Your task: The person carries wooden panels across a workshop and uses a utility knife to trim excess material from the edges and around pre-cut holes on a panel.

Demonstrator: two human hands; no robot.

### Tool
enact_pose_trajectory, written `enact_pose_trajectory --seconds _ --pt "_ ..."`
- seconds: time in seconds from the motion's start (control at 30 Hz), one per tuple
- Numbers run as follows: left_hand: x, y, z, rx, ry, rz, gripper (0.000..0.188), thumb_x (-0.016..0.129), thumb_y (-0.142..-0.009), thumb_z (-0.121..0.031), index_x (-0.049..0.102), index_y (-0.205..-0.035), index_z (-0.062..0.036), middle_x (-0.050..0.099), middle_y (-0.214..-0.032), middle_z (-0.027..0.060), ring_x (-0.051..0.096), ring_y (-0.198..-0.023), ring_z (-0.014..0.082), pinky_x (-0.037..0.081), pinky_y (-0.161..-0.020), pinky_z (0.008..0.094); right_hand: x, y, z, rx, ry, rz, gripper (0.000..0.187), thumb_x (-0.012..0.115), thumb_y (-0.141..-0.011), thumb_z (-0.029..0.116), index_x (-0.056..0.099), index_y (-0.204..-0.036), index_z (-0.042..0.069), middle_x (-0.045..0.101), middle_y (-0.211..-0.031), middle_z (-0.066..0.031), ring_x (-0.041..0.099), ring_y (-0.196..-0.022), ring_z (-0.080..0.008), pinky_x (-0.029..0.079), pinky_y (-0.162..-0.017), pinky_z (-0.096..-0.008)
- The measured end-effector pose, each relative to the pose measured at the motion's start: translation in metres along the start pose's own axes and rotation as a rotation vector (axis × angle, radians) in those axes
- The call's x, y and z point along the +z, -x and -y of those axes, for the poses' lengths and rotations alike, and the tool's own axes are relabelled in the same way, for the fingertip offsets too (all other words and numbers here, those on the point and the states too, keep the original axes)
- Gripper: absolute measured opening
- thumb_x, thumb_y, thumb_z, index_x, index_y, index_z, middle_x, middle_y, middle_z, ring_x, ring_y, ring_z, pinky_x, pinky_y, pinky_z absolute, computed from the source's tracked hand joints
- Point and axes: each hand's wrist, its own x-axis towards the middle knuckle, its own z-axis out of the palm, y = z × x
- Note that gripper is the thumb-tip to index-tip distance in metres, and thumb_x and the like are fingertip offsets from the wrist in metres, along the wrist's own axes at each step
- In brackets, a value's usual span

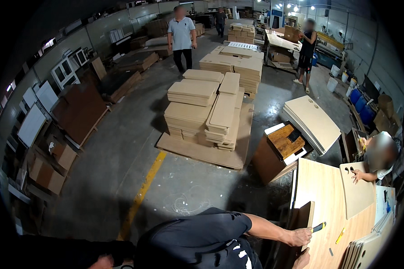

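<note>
My left hand [299, 236] reaches out to the right and closes around a black-and-yellow-handled tool, which looks like a utility knife [318, 227]. It rests beside the upright edge of a brown board [309, 213] at the left side of the wood-grain worktable [321, 184]. Just below, my right hand [302, 259] is close to the same table edge; its fingers are mostly hidden and cut off by the frame. On the tabletop lie a slim yellow cutter [340, 235] and a small grey strip [331, 252].
Across the table a co-worker's hand [357, 175] rests on a beige panel [359, 197] with holes. Stacked panels [188, 119] sit on a pallet board [184, 151] ahead. A brown cabinet [269, 157] stands beyond the table. One person [182, 36] stands in the aisle.
</note>
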Motion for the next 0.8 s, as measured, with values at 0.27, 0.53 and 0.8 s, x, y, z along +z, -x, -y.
enact_pose_trajectory --seconds 0.27,0.53,0.8 --pt "-0.02 0.009 0.007 0.111 0.007 -0.013 0.015 0.055 -0.074 -0.019 0.061 -0.069 -0.0066 0.057 -0.075 0.0062 0.053 -0.084 0.0219 0.035 -0.093 0.0437 0.009 0.007 0.001 -0.075 0.002 -0.052 0.011 0.059 -0.076 0.011 0.054 -0.083 0.004 0.055 -0.069 -0.0131 0.053 -0.063 -0.0274 0.041 -0.058 -0.0375" --pt "-0.09 0.035 0.047 0.188 0.196 0.289 0.02 0.063 -0.077 -0.028 0.06 -0.08 -0.0078 0.056 -0.09 0.0083 0.052 -0.095 0.0238 0.037 -0.087 0.0486 0.028 0.009 0.02 -0.255 -0.001 -0.039 0.007 0.06 -0.075 0.007 0.055 -0.078 0.003 0.056 -0.064 -0.0126 0.053 -0.058 -0.0277 0.041 -0.054 -0.0373" --pt "-0.151 0.119 0.098 -0.031 0.192 0.294 0.033 0.071 -0.067 -0.035 0.062 -0.082 -0.0074 0.059 -0.083 0.0076 0.057 -0.089 0.0256 0.043 -0.074 0.0398 0.075 -0.008 0.088 -0.439 -0.02 0.221 0.011 0.065 -0.07 0.004 0.055 -0.073 0.003 0.056 -0.059 -0.0122 0.054 -0.054 -0.0292 0.041 -0.051 -0.0378"
